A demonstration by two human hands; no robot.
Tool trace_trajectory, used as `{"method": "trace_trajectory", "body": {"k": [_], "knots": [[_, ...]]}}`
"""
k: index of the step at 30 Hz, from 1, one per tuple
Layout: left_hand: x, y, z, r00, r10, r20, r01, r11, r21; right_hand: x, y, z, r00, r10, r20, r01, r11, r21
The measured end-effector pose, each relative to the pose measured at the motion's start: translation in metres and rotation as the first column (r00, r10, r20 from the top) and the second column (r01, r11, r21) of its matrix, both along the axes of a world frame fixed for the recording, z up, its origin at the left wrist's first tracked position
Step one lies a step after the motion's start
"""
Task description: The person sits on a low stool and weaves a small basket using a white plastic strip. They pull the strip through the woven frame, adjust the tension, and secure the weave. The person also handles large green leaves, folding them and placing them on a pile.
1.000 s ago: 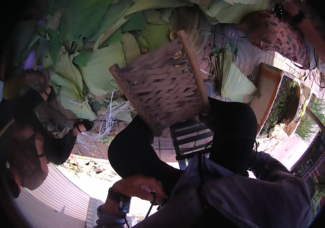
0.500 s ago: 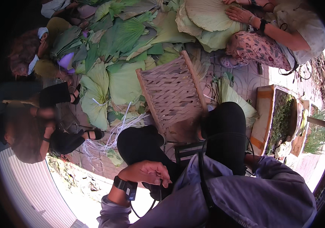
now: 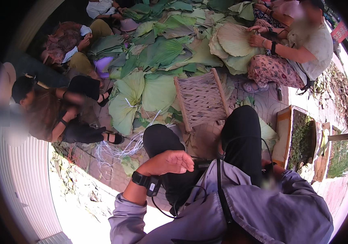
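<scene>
My left hand [image 3: 168, 162] rests above my left thigh, its fingers loosely stretched and a little bent, with nothing in it. A dark band with a small device sits on that wrist. Only a bit of my right hand [image 3: 268, 163] shows beside my right thigh, and its fingers are hidden. In front of my knees stands a low wooden-framed stool [image 3: 203, 99] with a woven strap seat. Left of the stool lie large round green leaves [image 3: 159, 92], like lotus leaves. White plastic strips [image 3: 127, 147] spread on the ground near my left knee.
Co-workers sit around the leaf pile; one at far right holds a stack of pale leaves [image 3: 235, 40]. Another sits at left, near a purple object [image 3: 102, 66]. A planter box [image 3: 284, 134] stands right. A ridged white panel [image 3: 23, 179] is at left.
The view has shifted, so the stool and leaves appear farther right and more people show. My left hand has lifted slightly and its fingers have straightened.
</scene>
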State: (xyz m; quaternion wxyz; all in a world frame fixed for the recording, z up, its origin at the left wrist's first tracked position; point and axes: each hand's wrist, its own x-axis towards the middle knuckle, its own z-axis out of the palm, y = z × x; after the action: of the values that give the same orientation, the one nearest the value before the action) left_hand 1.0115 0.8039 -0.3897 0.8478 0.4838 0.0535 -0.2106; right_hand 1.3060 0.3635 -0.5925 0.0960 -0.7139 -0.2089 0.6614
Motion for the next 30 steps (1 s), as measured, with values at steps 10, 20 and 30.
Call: {"method": "trace_trajectory", "body": {"k": [10, 20, 30], "knots": [[0.034, 0.031, 0.043, 0.912, 0.385, 0.142, -0.402, 0.908, 0.116, 0.098, 0.034, 0.185, 0.631, -0.735, 0.248, 0.366, 0.564, 0.740], [0.107, 0.029, 0.034, 0.826, 0.509, 0.242, -0.506, 0.859, -0.077, 0.000, 0.183, 0.408, 0.757, -0.654, -0.007, -0.034, -0.050, 0.998], [0.122, 0.015, -0.045, 0.810, 0.585, -0.040, -0.584, 0.811, 0.039, -0.041, 0.222, 0.434, 0.791, -0.607, 0.075, -0.253, -0.213, 0.944]]}}
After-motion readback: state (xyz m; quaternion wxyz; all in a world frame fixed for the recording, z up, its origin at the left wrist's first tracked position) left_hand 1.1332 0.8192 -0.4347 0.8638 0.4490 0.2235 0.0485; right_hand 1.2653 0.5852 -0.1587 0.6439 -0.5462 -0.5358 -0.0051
